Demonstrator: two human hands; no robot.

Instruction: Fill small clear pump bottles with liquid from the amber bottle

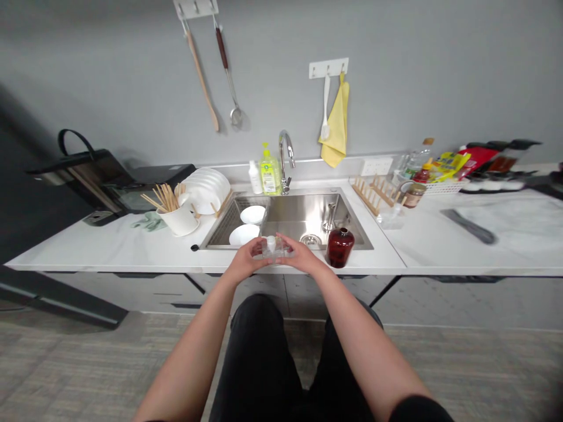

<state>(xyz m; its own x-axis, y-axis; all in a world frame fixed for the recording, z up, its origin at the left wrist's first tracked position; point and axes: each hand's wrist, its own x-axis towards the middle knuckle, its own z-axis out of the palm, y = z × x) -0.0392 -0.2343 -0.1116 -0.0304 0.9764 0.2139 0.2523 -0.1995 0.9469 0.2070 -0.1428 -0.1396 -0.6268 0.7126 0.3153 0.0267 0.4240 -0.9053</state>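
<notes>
Both my hands are closed around a small clear container with a whitish cap [271, 245], held at the front edge of the sink. My left hand [247, 258] grips its left side with the fingertips. On the opposite side my right hand [300, 254] grips it too. Its lower part is see-through, and I cannot tell whether it touches the counter. Just right of my right hand stands a dark red bottle [340, 248] with an open neck, upright by the sink's front edge. Behind my hands lies the steel sink [290, 220], with two white bowls [244, 235] at its left.
A chrome faucet [285, 161] rises behind the sink beside a yellow-green soap bottle [269, 173]. To the left are a white holder with chopsticks [178, 220] and racked white plates [206, 190]. A wooden rack [369, 196] and jars stand right.
</notes>
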